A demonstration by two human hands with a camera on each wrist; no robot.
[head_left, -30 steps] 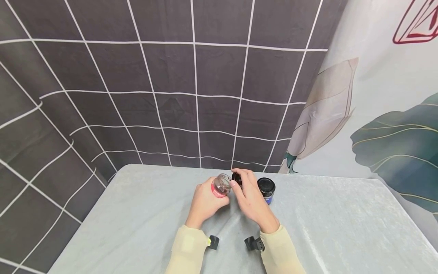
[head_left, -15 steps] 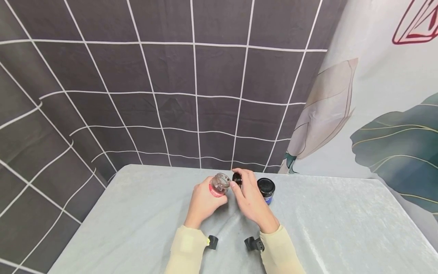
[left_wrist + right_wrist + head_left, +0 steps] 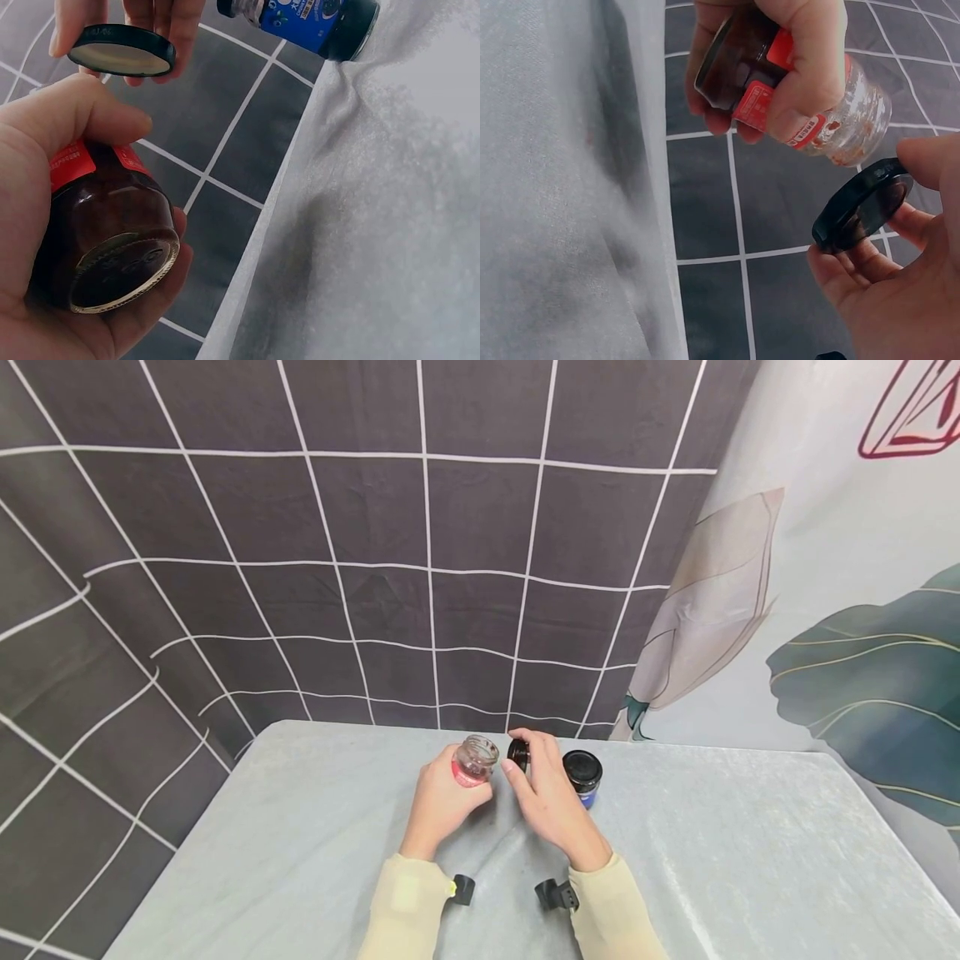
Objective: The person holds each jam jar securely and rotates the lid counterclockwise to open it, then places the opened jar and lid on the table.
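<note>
**Clear glass jar with red label unlidded in left hand; round black lid in right hand**

Left hand: grasping, fingers and thumb wrapped round the jar's labelled middle. Jar is off the table, tilted, mouth toward the right hand. Dark brown contents in the lower part; reddish-brown smears inside the bare glass near the neck. Base visible in the left wrist view.

Right hand: grasping, lid pinched at its rim between thumb and fingers. Lid stands on edge just beside the jar mouth, not touching it. Pale inner face shows in the left wrist view.

Second jar, glass with blue label and black cap, upright on the table under pale grey cloth, just past the right hand and partly hidden by it. Contact there: can't tell.

Both arms in cream sleeves. Behind: dark grey backdrop with white grid lines.
</note>
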